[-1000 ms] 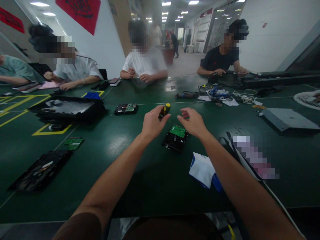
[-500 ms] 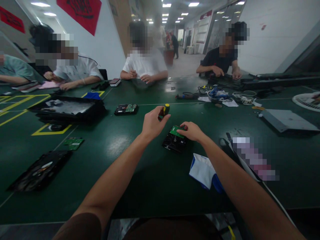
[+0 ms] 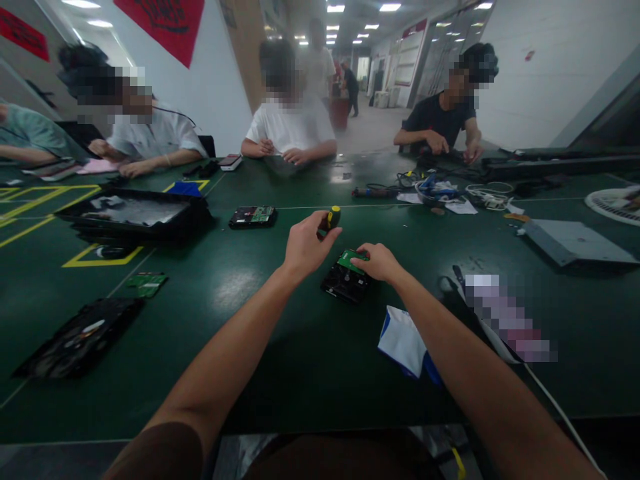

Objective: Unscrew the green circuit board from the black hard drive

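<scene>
A black hard drive [image 3: 344,283] with a green circuit board [image 3: 351,257] on top lies on the dark green table [image 3: 300,360] in front of me. My left hand [image 3: 304,248] is closed round a screwdriver with a black and yellow handle [image 3: 331,218], held just left of and above the drive. My right hand [image 3: 379,261] rests on the drive's far right corner, fingers curled onto the green board.
A white and blue cloth [image 3: 407,341] lies near my right forearm. A second hard drive [image 3: 253,217], a black tray [image 3: 133,217], a loose green board [image 3: 146,283] and a dark panel [image 3: 77,337] lie to the left. Cables [image 3: 435,188] and a grey plate [image 3: 575,241] lie right. Three people sit across the table.
My right hand came down from the air onto the drive's green board and closed its fingers on it. The drive shifted slightly left. My left hand stayed put.
</scene>
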{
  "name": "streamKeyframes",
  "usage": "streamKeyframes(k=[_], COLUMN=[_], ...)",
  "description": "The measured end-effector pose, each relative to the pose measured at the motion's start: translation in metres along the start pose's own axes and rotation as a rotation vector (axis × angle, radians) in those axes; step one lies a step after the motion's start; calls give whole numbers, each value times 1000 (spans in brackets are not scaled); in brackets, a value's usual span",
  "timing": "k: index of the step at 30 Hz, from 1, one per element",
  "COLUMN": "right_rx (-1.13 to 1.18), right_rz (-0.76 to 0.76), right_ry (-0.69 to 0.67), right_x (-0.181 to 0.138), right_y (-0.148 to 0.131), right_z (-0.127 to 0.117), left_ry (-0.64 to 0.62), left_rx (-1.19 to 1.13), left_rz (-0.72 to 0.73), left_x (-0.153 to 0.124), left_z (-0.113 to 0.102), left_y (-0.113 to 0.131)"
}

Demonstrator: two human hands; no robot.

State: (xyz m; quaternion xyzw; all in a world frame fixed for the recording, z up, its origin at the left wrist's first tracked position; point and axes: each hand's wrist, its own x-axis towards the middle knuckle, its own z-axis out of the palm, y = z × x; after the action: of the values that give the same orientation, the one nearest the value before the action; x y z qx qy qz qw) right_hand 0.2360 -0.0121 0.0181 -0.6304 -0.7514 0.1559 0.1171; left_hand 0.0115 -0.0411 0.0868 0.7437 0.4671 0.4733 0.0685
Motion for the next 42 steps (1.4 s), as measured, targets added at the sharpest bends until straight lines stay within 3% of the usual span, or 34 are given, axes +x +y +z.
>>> streamKeyframes(k=[11, 20, 27, 36, 42], right_rx=[-15, 65, 107, 79, 109], right_rz=[-11, -69, -59, -67, -76], right_ry=[-35, 60, 67, 87, 74], right_x=[15, 14, 10, 9, 11], right_y=[-11, -6, -7, -10, -7], right_z=[-3, 13, 11, 11, 11], left_ry=[1, -27, -44, 11, -29], left_rx=[16, 22, -77, -203, -154], left_rz=[-23, -41, -66, -30, -36], left_x=[2, 1, 6, 48, 43], left_z=[-2, 1, 2, 26, 33], left_y=[-1, -6, -9, -13, -18])
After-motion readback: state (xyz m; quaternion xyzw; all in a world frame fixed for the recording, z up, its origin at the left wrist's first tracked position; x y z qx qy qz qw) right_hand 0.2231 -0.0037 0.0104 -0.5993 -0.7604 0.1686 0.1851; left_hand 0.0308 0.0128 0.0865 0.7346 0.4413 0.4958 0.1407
